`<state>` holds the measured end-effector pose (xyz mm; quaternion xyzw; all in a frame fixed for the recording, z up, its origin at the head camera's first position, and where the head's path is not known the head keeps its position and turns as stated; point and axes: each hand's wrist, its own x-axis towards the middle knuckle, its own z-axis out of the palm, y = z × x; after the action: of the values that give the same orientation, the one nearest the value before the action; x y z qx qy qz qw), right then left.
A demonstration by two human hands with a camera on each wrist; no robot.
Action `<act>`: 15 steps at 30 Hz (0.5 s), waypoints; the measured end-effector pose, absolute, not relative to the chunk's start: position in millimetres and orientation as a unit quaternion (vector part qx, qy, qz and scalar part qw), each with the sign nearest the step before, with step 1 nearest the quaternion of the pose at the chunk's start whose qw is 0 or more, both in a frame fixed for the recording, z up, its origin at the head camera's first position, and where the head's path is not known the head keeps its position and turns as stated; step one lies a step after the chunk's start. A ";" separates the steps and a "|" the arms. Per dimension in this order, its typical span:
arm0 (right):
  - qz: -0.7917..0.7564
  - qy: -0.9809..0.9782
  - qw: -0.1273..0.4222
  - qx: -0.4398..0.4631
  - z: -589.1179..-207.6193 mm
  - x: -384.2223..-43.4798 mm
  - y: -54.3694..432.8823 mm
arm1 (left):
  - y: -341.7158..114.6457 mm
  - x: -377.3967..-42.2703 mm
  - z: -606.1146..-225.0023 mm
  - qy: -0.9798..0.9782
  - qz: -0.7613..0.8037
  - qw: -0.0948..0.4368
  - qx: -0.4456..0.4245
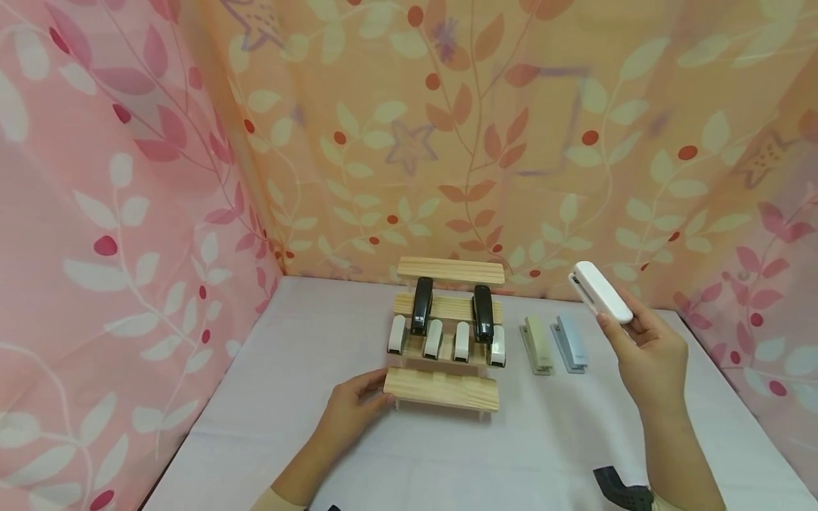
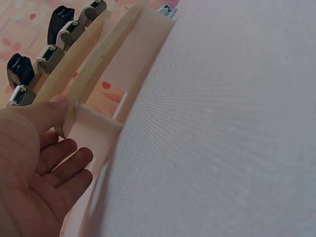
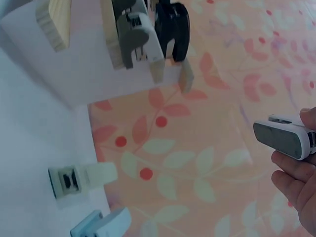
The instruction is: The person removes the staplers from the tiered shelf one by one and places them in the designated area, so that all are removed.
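Observation:
A white stapler [image 1: 602, 292] is held up above the right side of the table in my right hand [image 1: 653, 358], thumb on one side and fingers on the other. In the right wrist view its grey base [image 3: 279, 139] shows. My left hand [image 1: 356, 411] grips the left end of the lowest shelf of a tiered wooden rack [image 1: 441, 389]; the left wrist view shows the thumb [image 2: 49, 112] against the shelf end, other fingers loosely bent. Several small white staplers [image 1: 461, 342] stand on the rack's second tier, and two black staplers [image 1: 422, 305] lean on the tier above.
A pale green stapler [image 1: 538, 346] and a light blue stapler [image 1: 570, 345] stand on the white table [image 1: 275, 341] right of the rack. The rack's top shelf [image 1: 450, 270] is bare. Patterned cloth [image 1: 358, 177] hangs behind and at both sides.

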<state>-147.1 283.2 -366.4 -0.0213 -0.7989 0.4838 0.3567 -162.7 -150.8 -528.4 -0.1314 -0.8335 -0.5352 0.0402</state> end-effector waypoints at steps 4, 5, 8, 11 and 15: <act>0.503 -0.786 0.358 -0.032 -375.1 -153.5 297.7 | -151.6 -162.6 -527.3 -0.834 -0.535 0.041 -0.131; 0.510 -0.782 0.358 -0.033 -376.9 -155.0 300.5 | -151.6 -162.3 -526.8 -0.834 -0.536 0.040 -0.129; 0.525 -0.774 0.353 -0.038 -383.4 -160.0 308.2 | -151.6 -161.5 -525.7 -0.833 -0.538 0.038 -0.125; 0.538 -0.767 0.344 -0.057 -390.5 -165.4 315.6 | -151.1 -160.8 -524.5 -0.830 -0.542 0.038 -0.126; 0.548 -0.766 0.322 -0.097 -401.6 -173.2 326.4 | -150.8 -160.8 -524.2 -0.830 -0.542 0.037 -0.127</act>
<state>-173.2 326.4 -401.6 -0.0973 -0.7661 0.5479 0.3216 -160.8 -150.8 -524.2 -0.1266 -0.8300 -0.5420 0.0366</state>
